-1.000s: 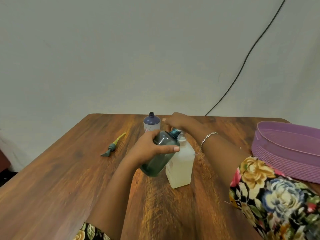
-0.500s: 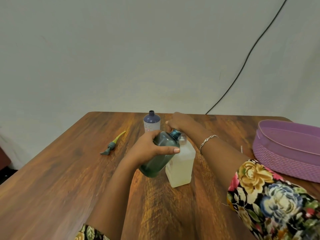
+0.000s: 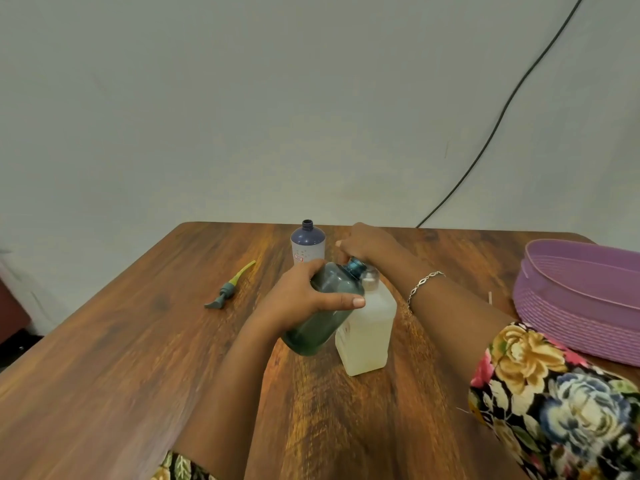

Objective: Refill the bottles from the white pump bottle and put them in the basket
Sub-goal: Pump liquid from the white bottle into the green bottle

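Refilling appears under way with nothing basketed: the left hand (image 3: 304, 299) grips the tilted green bottle (image 3: 320, 320), its neck at the white pump bottle (image 3: 367, 336), whose top the right hand (image 3: 365, 244) covers, finger position indeterminate; the purple bottle (image 3: 307, 242) waits uncapped at 12 o'clock, the basket (image 3: 571, 306) at 3 o'clock.

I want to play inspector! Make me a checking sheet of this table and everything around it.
Surface: wooden table, no spills seen.
Job's things: green bottle tilted, mouth by the top of the white pump bottle; purple bottle upright, uncapped, behind; basket at right, no bottles seen inside.
Clutter: loose pump head lying at left.
Hands: left hand grips the green bottle; right hand covers the pump top, grip hidden.
Cables: black cable down the wall.
Surroundings: plain pale wall.
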